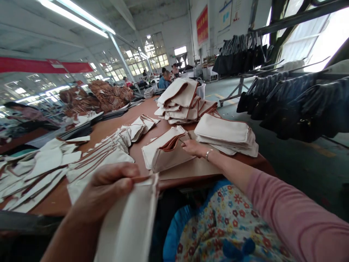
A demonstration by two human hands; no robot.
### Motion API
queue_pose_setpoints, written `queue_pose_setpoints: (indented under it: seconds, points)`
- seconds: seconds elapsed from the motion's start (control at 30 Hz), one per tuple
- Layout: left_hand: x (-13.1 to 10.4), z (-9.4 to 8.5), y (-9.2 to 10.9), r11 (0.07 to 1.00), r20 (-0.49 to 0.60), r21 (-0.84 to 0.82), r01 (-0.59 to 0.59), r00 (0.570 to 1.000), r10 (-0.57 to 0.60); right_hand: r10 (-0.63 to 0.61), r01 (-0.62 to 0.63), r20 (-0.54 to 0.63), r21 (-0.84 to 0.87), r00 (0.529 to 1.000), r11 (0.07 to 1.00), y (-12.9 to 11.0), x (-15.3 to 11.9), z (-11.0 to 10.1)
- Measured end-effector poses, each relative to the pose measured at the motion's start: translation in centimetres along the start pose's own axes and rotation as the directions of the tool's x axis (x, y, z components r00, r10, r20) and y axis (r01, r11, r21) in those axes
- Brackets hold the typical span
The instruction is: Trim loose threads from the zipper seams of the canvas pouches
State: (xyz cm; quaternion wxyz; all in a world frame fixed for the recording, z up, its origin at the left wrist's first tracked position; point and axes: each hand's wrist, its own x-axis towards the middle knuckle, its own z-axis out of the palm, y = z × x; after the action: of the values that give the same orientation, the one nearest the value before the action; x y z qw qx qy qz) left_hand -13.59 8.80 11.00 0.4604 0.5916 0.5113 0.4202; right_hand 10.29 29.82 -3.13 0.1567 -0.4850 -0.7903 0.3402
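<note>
My left hand point(116, 185) is closed on the top edge of a cream fabric pouch point(128, 222) with a brown edge, which hangs low at the front of the table. Farther forward, my right hand point(193, 147) wears a bracelet and reaches to the side of a small stack of cream pouches point(171, 158). Its fingers are pressed together at the stack's brown-lined opening; what they pinch is too small to make out. Just right of that hand lies a neat pile of folded cream pouches point(223, 131). Beneath is a tan board point(188, 171).
A taller pile of cream pouches point(180, 96) stands behind on the brown tabletop point(147, 109). Rows of cream pieces point(103, 153) overlap at left, with loose ones point(46, 163) beyond. Black bags hang on a rack point(300, 109) at right. Several people work in the background.
</note>
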Motion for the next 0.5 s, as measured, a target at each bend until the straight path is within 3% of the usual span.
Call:
queue_pose_setpoints:
  seconds: [0.07,0.13,0.23,0.3,0.4,0.5]
  points:
    - [1.3,2.4,-0.6,0.997,0.183,-0.065,0.049,0.982,-0.037,-0.068,0.070,-0.024,0.107,0.997,0.992,-1.2,-3.5,-0.5]
    - [2.9,4.9,-1.5,0.993,0.356,-0.086,0.083,0.933,-0.048,-0.170,0.162,0.005,0.272,0.985,0.948,-1.8,-7.6,-1.0]
    - [4.8,7.5,-2.4,0.998,0.490,-0.018,0.054,0.871,-0.038,-0.378,0.226,0.100,0.653,0.920,0.723,-1.7,-13.1,-1.8]
    - [5.5,8.5,-2.8,0.997,0.569,0.073,0.010,0.821,-0.050,-0.395,0.193,0.116,0.727,0.911,0.659,-1.1,-15.4,-2.2]
    - [6.1,9.4,-3.1,0.965,0.616,0.250,-0.079,0.782,-0.096,-0.358,0.185,0.078,0.742,0.930,0.644,0.4,-16.9,-2.2]
    - [6.3,10.1,-3.8,0.895,0.572,0.419,-0.156,0.810,-0.126,-0.351,0.209,0.053,0.717,0.935,0.665,2.1,-17.2,-1.4]
